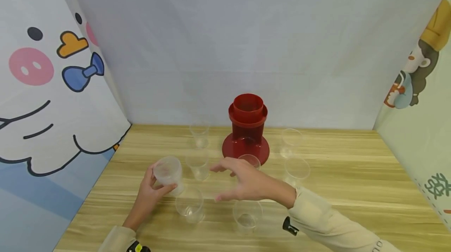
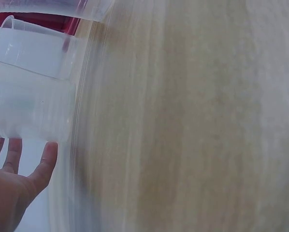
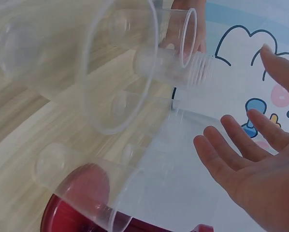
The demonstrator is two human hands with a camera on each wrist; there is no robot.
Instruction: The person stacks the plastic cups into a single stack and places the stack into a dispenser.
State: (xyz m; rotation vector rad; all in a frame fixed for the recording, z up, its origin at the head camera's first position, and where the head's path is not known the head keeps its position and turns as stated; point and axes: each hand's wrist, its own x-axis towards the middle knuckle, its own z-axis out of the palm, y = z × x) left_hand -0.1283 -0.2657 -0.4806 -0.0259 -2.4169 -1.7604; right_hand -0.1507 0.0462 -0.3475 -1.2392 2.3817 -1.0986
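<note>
On the left side of the table, my left hand [image 1: 148,197] holds a stack of nested clear plastic cups [image 1: 168,173], thumb on one side and fingers on the other. In the left wrist view the fingertips [image 2: 50,153] touch the side of this stack [image 2: 31,104]. My right hand [image 1: 251,181] hovers over the middle of the table, its fingers spread and nothing between them. Single clear cups stand near it: a front-left cup [image 1: 190,204], a front-middle cup [image 1: 248,216] and one [image 1: 197,164] just right of the stack. The right hand partly covers another cup [image 1: 250,159].
A red round-based holder [image 1: 248,132] with a ringed top stands at the back middle. More clear cups stand at the back left [image 1: 199,132] and right, one nearer [image 1: 297,170], one farther [image 1: 291,139]. A pale cloth wall [image 1: 197,48] rises behind the table.
</note>
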